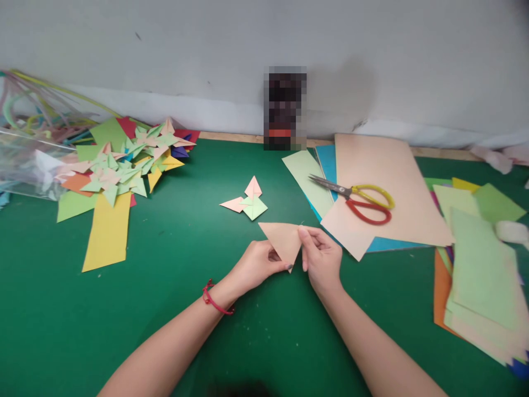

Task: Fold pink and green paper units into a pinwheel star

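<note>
Between my two hands is a peach piece of paper (281, 238) folded into a triangle, held a little above the green table. My left hand (258, 262) pinches its lower corner, the thumb in front and the other fingers behind it. With thumb and fingertips, my right hand (320, 253) grips the right corner. Just beyond the paper lies a small folded paper piece (253, 205), with two peach points and a green square part. Scissors (351, 198) with one yellow and one red handle rest on peach sheets to the right.
Folded paper stars (119, 171) and coloured sheets are heaped at left, beside a clear plastic bag (37, 165). Large peach (380, 160) and blue sheets lie back right. Green paper strips (483, 270) and a white tape roll (511, 231) are far right. A blurred-out object (285, 107) stands against the wall.
</note>
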`<state>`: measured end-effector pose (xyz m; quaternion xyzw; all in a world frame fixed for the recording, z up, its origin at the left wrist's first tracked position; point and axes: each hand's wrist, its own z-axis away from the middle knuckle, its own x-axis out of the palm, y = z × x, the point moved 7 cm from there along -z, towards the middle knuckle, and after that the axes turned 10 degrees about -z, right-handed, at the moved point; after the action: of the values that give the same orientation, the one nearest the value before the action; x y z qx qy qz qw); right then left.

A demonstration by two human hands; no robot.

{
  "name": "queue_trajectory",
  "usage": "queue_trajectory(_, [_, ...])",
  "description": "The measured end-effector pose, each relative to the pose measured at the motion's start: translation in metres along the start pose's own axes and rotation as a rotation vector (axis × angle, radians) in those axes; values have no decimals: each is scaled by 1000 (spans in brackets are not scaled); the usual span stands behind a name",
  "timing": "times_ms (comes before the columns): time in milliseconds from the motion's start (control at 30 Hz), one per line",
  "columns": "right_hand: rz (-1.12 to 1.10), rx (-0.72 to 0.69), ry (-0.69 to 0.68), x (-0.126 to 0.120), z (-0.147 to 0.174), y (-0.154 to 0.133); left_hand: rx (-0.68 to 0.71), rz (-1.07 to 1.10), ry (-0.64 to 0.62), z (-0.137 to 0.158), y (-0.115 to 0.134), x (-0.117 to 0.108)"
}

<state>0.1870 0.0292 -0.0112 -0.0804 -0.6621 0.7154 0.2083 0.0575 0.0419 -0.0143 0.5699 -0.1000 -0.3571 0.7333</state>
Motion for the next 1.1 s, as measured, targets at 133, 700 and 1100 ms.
queue_trajectory(133, [-28,-4,8,0,-1,0,8,-27,8,-1,1,0])
queue_trajectory(700, [-64,-23,48,-4,-3,0,34,-147,-84,1,2,8])
queue_trajectory(1100, [-97,-31,49,-4,-3,0,43,-250,-101,2,1,8])
